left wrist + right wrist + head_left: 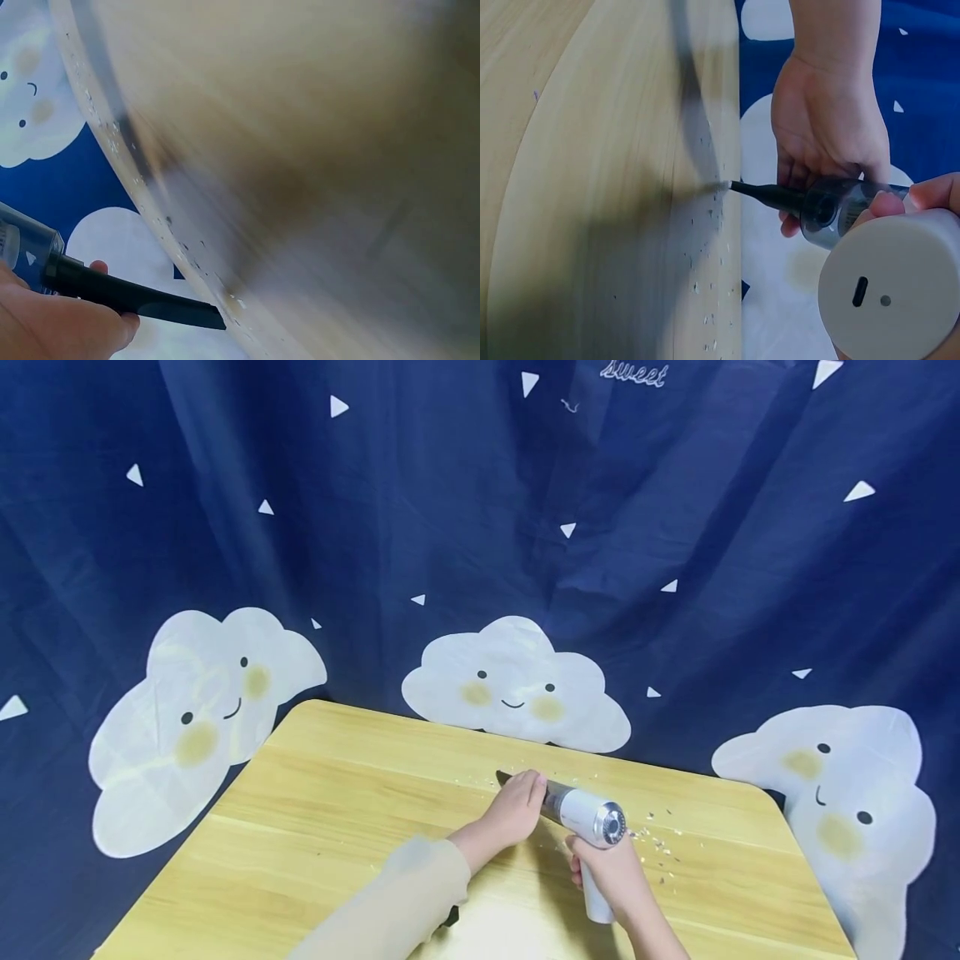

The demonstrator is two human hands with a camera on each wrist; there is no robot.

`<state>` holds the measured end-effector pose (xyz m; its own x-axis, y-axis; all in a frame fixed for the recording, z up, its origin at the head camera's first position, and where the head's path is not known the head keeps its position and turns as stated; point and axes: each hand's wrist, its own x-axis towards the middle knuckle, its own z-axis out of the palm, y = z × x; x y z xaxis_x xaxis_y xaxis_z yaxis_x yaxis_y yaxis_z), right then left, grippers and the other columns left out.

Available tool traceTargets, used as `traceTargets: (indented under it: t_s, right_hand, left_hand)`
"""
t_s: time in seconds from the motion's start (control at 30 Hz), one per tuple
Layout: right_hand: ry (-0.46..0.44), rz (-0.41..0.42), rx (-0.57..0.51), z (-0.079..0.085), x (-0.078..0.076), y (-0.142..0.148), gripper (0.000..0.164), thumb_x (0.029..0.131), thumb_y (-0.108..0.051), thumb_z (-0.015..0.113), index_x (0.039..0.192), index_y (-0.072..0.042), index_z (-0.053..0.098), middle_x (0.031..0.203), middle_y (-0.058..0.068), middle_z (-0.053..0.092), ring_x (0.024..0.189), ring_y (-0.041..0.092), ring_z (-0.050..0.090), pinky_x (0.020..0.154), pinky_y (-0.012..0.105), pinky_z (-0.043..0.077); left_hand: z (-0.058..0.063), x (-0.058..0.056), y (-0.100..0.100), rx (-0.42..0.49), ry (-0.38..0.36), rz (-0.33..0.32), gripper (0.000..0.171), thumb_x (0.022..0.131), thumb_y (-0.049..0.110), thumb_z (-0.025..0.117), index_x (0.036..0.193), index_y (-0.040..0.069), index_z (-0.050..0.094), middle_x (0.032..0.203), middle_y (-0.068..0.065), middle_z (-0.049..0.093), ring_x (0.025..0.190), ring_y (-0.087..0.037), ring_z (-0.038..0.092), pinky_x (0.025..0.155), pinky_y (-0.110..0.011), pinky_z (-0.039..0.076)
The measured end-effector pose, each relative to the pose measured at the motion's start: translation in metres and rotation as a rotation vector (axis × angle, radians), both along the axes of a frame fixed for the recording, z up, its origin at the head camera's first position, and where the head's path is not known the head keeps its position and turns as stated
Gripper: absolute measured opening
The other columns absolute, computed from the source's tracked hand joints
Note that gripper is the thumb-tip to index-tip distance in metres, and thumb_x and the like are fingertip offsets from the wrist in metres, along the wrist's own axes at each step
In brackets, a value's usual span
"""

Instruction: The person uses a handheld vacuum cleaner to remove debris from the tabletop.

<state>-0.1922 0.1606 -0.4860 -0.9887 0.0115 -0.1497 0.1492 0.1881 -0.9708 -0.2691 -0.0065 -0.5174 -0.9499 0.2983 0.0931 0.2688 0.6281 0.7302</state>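
A white handheld vacuum cleaner (581, 814) with a clear front chamber points toward the back left of the table in the head view. My right hand (618, 868) grips its handle; the round handle base (892, 289), with a slot and a small hole, fills the lower right of the right wrist view. The left hand (517, 808) holds the front end, fingers curled around the black crevice nozzle (142, 296). In both wrist views the nozzle tip is close over the tabletop near its far edge, by small scattered scraps (712, 285).
The light wooden table (337, 827) has rounded corners. More silvery and white scraps (660, 843) lie right of the vacuum. Behind the table hangs a dark blue curtain (450, 510) printed with clouds and white triangles.
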Motion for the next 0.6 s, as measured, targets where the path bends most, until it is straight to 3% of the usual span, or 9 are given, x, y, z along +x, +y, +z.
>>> traceTargets:
  t_s: [0.27, 0.6]
  right_hand:
    - [-0.019, 0.028, 0.019, 0.0006, 0.0031, 0.0004, 0.034, 0.082, -0.006, 0.073, 0.108, 0.004, 0.055, 0.061, 0.015, 0.061, 0.046, 0.024, 0.058, 0.044, 0.036, 0.053]
    - [-0.017, 0.051, -0.012, -0.0029, 0.0026, -0.0065, 0.035, 0.081, -0.006, 0.073, 0.107, 0.004, 0.052, 0.062, 0.015, 0.060, 0.046, 0.023, 0.057, 0.044, 0.038, 0.054]
  left_hand:
    - [-0.0038, 0.0043, -0.0023, 0.009, -0.002, 0.013, 0.046, 0.111, 0.036, 0.020, 0.109, 0.010, 0.058, 0.091, 0.004, 0.053, 0.091, -0.014, 0.052, 0.085, -0.034, 0.050]
    - [-0.0045, 0.0089, -0.0096, -0.007, 0.013, 0.047, 0.057, 0.110, 0.042, 0.014, 0.114, 0.008, 0.059, 0.100, 0.000, 0.058, 0.100, -0.020, 0.056, 0.092, -0.039, 0.050]
